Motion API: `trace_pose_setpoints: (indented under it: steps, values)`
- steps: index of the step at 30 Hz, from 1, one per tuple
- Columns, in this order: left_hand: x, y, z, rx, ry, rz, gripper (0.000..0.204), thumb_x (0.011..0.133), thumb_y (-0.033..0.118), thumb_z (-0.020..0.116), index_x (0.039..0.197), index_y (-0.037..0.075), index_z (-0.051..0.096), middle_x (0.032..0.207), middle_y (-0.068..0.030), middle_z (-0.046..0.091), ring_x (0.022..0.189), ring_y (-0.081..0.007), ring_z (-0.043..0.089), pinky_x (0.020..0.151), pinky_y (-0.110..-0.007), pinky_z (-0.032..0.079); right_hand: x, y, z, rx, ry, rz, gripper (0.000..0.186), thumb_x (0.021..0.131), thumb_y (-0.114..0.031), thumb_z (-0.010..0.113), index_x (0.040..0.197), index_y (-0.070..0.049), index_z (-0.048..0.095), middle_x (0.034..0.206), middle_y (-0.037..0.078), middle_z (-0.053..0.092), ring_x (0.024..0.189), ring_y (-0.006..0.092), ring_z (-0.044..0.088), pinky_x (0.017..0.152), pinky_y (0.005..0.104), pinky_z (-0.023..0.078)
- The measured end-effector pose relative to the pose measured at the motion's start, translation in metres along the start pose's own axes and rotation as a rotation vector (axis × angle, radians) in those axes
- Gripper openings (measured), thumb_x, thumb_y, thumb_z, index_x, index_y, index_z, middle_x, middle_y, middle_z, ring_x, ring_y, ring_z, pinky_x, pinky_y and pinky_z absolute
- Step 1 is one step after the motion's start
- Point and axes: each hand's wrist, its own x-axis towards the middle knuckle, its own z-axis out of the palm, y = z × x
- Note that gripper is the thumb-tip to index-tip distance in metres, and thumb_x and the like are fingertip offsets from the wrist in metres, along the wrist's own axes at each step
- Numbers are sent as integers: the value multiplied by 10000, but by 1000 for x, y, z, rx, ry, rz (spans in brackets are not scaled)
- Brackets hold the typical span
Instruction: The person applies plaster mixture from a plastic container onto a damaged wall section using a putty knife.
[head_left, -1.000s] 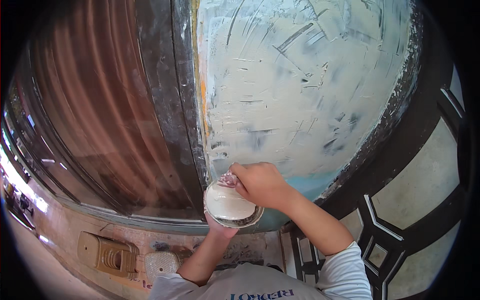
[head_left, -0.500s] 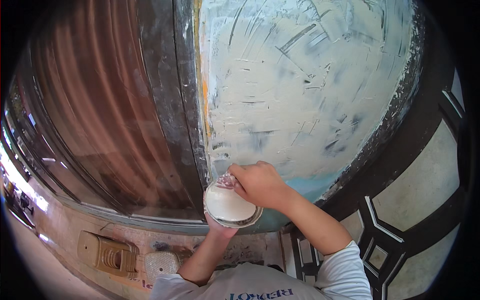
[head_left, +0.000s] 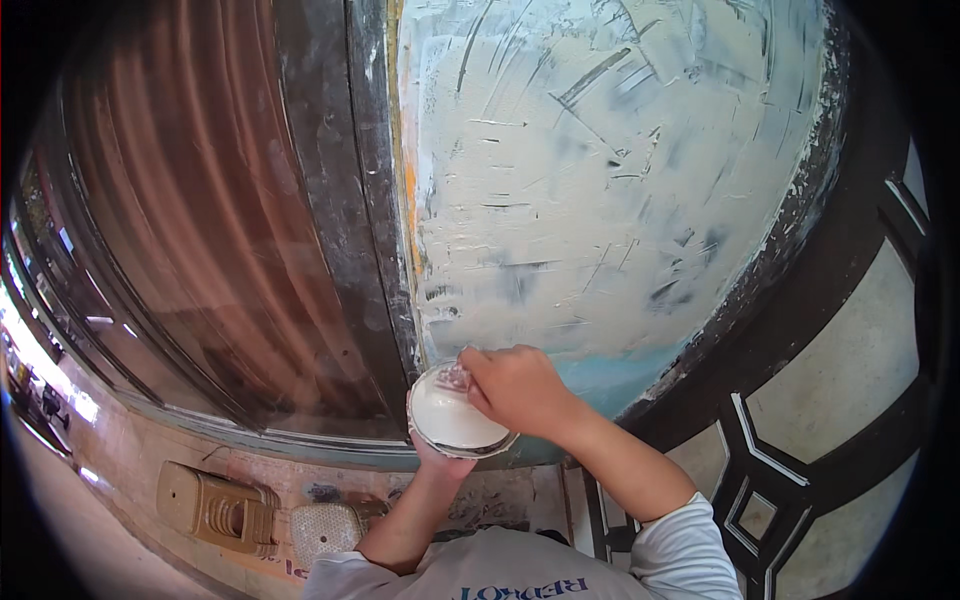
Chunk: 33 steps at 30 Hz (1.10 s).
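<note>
Filling the upper middle, a putty-smeared wall panel (head_left: pixel 590 220) is spreading wide, dark streaks showing through its whitish coat and a pale blue strip peeping out near its foot. Over on the left, a reddish-brown curtain (head_left: pixel 200 210) is hanging behind glass, while on the right a dark panelled door (head_left: pixel 820 420) is bending along the rim of the view. Down on the tiled floor (head_left: pixel 130 450), a tan plastic stool (head_left: pixel 210 505) is lying on its side, and a pale seat with a dimpled top (head_left: pixel 325 530) is standing just beside it.

Now to the hands! The right hand (head_left: pixel 525 390) is curling its fingers in a closed shape over the upper right of the bowl; whether those fingers are gripping a tool is staying hidden, so I cannot tell. The left hand (head_left: pixel 440 462) is cupping the round bowl (head_left: pixel 482 453) from beneath, gripping it firmly.

And here's the key relation: the bowl is sitting low and left of the right hand, in front of the panel's lower left corner, with the left hand nearer, actually touching it. Being round, it is showing no long axis; its mouth is facing up. Inside, smooth white putty (head_left: pixel 448 418) is gleaming, with a pinkish, paste-smeared patch (head_left: pixel 455 378) showing by the right fingertips.
</note>
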Motion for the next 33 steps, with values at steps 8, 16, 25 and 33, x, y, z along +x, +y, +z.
trace_pose_setpoints:
  steps: [8,16,25,33]
  values:
    - [0,-2,14,-38,-13,-9,589,967,527,328,1354,112,488,1358,-103,529,1235,-297,521,1059,-458,400,1,5,-1,-1,-21,-37,211,781,-158,630,941,-63,531,659,124,623,626,350,628,585,469,488]
    - [-5,0,22,-50,-21,-27,635,963,582,321,1349,110,499,1356,-102,536,1231,-295,523,1058,-446,397,0,2,-15,3,24,-25,182,796,-159,611,935,-76,529,700,112,636,640,356,625,639,465,479]
    - [-2,0,20,25,-22,-12,649,959,584,321,1365,104,484,1375,-110,521,1262,-299,499,1073,-448,380,2,3,-14,-41,44,-30,183,773,-147,624,914,-75,532,694,109,625,642,334,625,632,453,476]
    - [-1,-1,17,-1,-23,-15,633,955,578,336,1355,112,489,1372,-98,519,1261,-292,496,1080,-442,374,-1,0,3,-116,119,-98,175,747,-132,637,883,-82,538,667,84,604,630,282,622,601,424,449]
